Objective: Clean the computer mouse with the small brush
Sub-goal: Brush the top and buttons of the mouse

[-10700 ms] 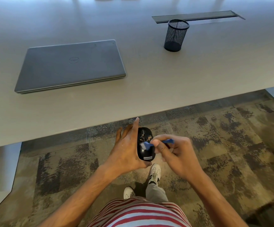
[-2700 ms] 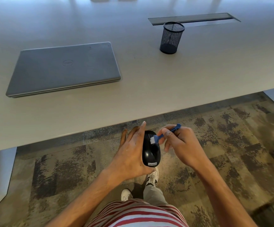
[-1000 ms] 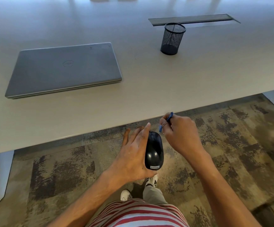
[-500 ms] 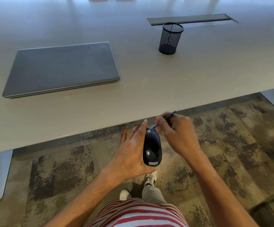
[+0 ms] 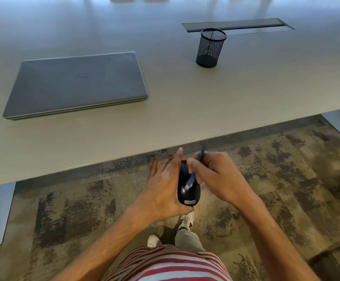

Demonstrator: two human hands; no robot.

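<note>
Black glossy computer mouse point(image 5: 188, 191) sits gripped in the left hand point(image 5: 165, 189); right hand point(image 5: 215, 177) pinches the small blue brush point(image 5: 193, 175), bristles toward seven o'clock; light, short strokes suit best.

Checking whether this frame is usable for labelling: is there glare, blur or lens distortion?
Head view: pale glare washes the far end of the table; its near edge bows, wide-angle distortion; the mouse in the left hand is sharp enough to read its label; the right hand and brush are slightly soft.
</note>
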